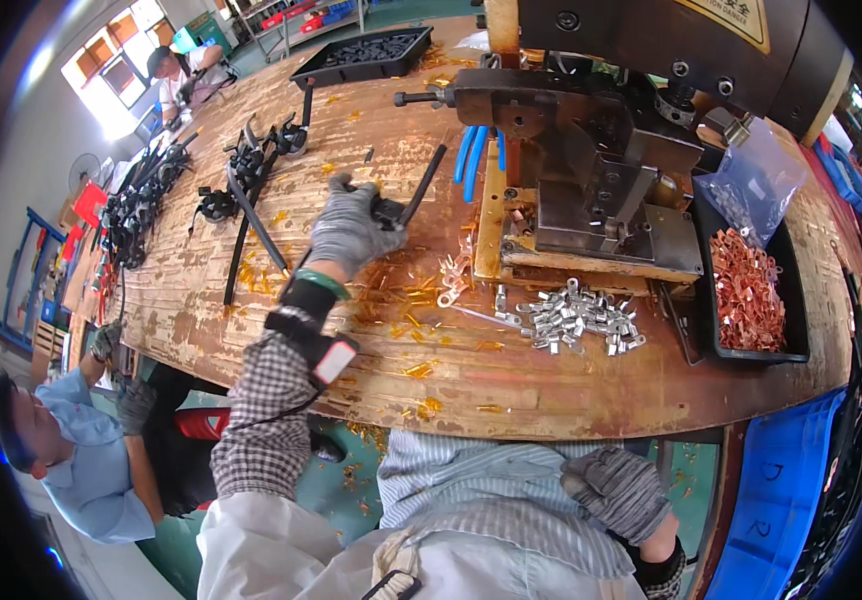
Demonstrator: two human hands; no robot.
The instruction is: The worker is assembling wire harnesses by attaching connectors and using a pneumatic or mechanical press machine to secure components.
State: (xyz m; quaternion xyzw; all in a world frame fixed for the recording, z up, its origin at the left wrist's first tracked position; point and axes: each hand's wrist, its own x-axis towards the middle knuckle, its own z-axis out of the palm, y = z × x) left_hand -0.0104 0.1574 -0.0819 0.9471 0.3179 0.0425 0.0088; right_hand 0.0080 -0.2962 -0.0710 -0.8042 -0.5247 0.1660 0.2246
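Observation:
My left hand (351, 228), in a grey knit glove, reaches over the worn wooden table. Its fingers are closed on a black cable (425, 184) with a dark fitting at its near end; the cable's free end points up and away. Part of the fitting is hidden by the fingers. My right hand (619, 492), also gloved, lies on my lap below the table edge, its fingers loosely laid out with nothing seen in them. Right of the left hand stands a dark metal press (601, 170). Silver cable lugs (581, 318) lie piled before it.
Copper lugs (746, 290) fill a black tray at the right, beside a clear plastic bag (756, 180). Blue-handled pliers (473, 160) lean by the press. Black cable assemblies (251, 165) lie at the far left. A black bin (366, 58) stands behind. A co-worker (91, 450) sits at left.

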